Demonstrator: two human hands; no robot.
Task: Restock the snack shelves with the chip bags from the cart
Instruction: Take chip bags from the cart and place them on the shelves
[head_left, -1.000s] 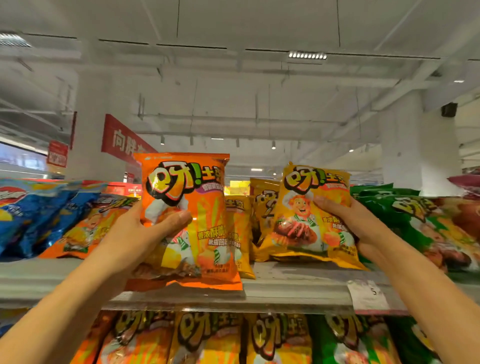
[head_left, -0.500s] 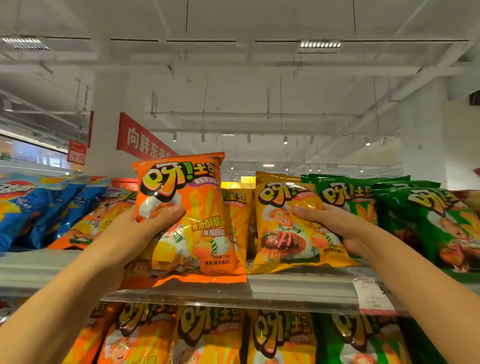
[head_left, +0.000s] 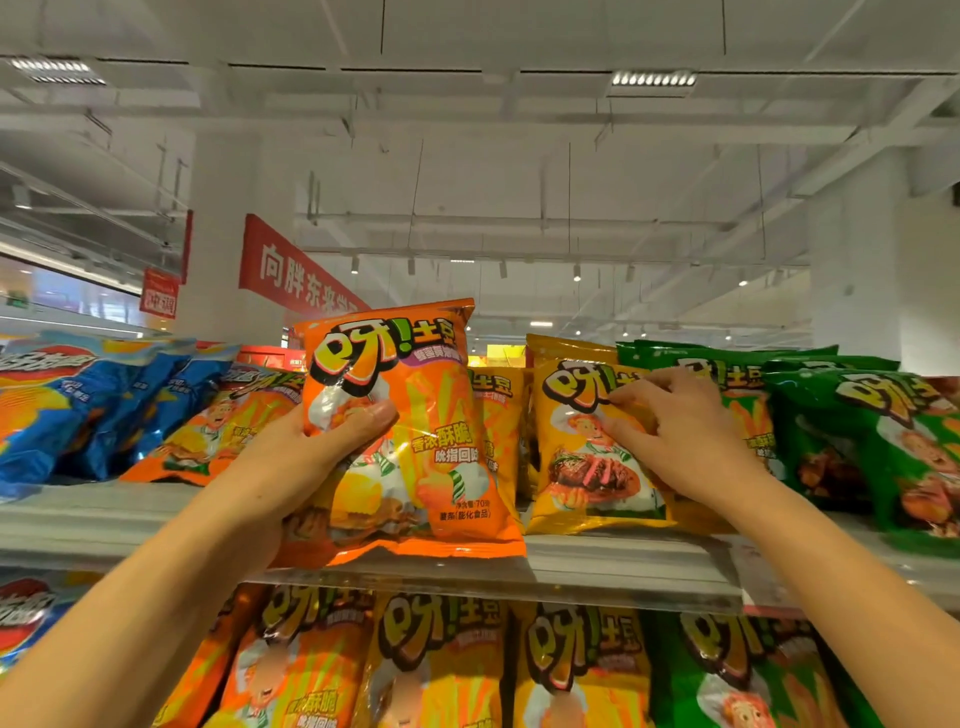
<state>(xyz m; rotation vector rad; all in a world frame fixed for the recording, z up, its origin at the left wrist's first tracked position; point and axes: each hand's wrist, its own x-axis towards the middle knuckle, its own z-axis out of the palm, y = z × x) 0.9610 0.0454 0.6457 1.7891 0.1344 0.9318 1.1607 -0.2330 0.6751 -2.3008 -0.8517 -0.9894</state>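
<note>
An orange chip bag (head_left: 410, 436) is gripped in the left hand (head_left: 317, 457), thumb across its front, held upright with its bottom edge at the front lip of the top shelf (head_left: 623, 566) — not yet set down. The right hand (head_left: 680, 441) is laid on the yellow chip bag (head_left: 587, 457), fingertips curled and pinching near its top. Compared with a second ago, the yellow bag is now stood upright and pushed back beside the green bags (head_left: 841, 431), where it was previously tilted and held by its side; the right hand has been shifted from side to top. The slot is judged tidied — the orange bag can likely be placed next, left of the yellow. Blue bags (head_left: 78, 405) are noted far left.
</note>
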